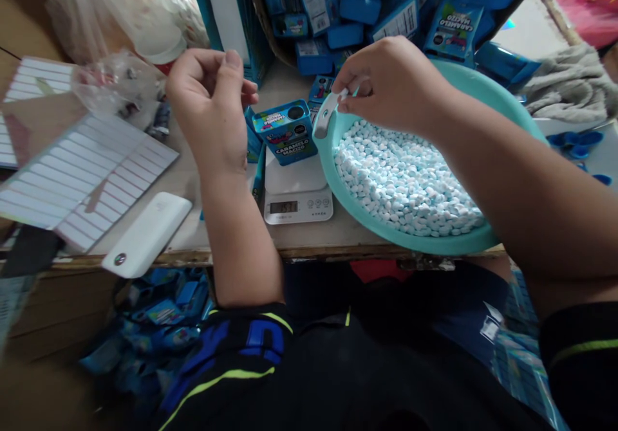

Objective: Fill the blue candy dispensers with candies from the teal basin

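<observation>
Right hand (386, 83) pinches a white scoop (328, 114), apparently, slanting down-left

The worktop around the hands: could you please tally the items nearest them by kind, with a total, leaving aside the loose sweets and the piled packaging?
Teal plastic basin: 1
Digital kitchen scale: 1
Blue Caramelo Macizo tin standing on the scale: 1
White plastic scoop: 1
Total: 4
</observation>
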`<state>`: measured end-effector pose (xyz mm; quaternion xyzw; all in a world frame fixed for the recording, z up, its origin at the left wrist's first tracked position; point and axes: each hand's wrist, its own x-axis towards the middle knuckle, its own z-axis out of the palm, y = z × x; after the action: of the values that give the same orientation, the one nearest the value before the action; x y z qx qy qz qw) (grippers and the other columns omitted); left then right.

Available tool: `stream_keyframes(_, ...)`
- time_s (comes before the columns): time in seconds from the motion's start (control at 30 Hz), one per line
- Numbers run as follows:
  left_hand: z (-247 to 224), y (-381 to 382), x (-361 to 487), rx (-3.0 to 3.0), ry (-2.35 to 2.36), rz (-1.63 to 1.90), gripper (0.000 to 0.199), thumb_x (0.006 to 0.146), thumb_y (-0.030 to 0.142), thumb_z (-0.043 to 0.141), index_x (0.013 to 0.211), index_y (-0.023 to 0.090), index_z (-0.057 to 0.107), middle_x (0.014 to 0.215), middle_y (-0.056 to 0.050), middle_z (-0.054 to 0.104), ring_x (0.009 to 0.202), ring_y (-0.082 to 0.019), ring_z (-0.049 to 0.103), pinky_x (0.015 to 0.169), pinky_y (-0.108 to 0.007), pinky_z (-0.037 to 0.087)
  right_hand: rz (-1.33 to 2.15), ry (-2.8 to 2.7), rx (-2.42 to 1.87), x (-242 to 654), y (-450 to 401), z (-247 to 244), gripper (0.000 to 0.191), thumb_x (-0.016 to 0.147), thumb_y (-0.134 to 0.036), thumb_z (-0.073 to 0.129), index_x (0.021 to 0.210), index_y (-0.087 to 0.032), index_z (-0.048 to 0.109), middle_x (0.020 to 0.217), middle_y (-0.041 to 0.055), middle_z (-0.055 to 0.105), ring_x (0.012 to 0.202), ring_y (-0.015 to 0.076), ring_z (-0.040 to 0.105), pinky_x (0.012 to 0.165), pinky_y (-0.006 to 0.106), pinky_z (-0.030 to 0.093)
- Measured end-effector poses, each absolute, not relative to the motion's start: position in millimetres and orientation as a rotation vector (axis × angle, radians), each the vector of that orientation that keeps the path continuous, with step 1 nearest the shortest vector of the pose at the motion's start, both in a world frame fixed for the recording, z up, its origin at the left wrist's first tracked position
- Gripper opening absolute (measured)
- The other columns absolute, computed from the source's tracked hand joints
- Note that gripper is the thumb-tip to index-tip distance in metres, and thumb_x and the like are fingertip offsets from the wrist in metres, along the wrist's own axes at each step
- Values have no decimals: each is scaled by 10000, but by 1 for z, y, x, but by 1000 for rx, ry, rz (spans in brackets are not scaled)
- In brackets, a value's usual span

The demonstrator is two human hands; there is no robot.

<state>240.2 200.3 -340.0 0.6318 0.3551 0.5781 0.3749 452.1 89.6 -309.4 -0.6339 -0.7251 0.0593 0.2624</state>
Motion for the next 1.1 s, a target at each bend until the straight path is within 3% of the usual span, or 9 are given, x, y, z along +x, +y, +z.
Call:
stream_keyframes(0.1, -343, 201, 239, 1630, 853, 1470, 234, 1018, 89, 636, 803, 171, 596, 638, 52, 620, 593, -102, 615, 616, -265, 516, 209, -1880, -1654, 448, 89, -310, 183, 872, -133, 789, 1050, -114, 825, 997, 102, 797, 888, 231, 757, 850, 352, 616)
stream_keyframes(0.2, -347, 200, 238, 1725, 828, 1409, 187, 984, 230, 736, 815, 195, 665, 689, 44, 695, 660, -117, 658, 691, -297, 549, 261, -1805, -1580, 443, 90, -312, 186, 843, -92, 791, 1023, -133, 816, 942, 79, 793, 870, 226, 755, 815, 337, 621)
stream_keyframes(0.37, -351, 199, 237, 1817, 888, 1362, 209, 924, 404, 775, 834, 221, 729, 780, 7, 746, 756, -152, 698, 730, -316, 563, 254, -1794, -1527, 428, 103, -320, 246, 929, -126, 670, 1120, -213, 798, 1057, 61, 796, 956, 237, 742, 918, 370, 612)
stream_keyframes(0.67, -359, 206, 237, 1825, 938, 1364, 143, 850, 299, 781, 955, 206, 753, 907, -42, 778, 834, -185, 733, 770, -296, 616, 204, -1994, -1411, 407, 122, -347, 346, 965, -128, 547, 1230, -207, 755, 1208, 75, 760, 1168, 259, 692, 1006, 390, 524)
stream_keyframes(1.1, -355, 201, 232, 1780, 948, 1352, 165, 900, 323, 733, 998, 192, 756, 951, -67, 786, 873, -194, 749, 850, -328, 611, 217, -1950, -1321, 413, 120, -342, 308, 1018, -177, 505, 1211, -205, 743, 1216, 90, 762, 1116, 240, 705, 982, 370, 539)
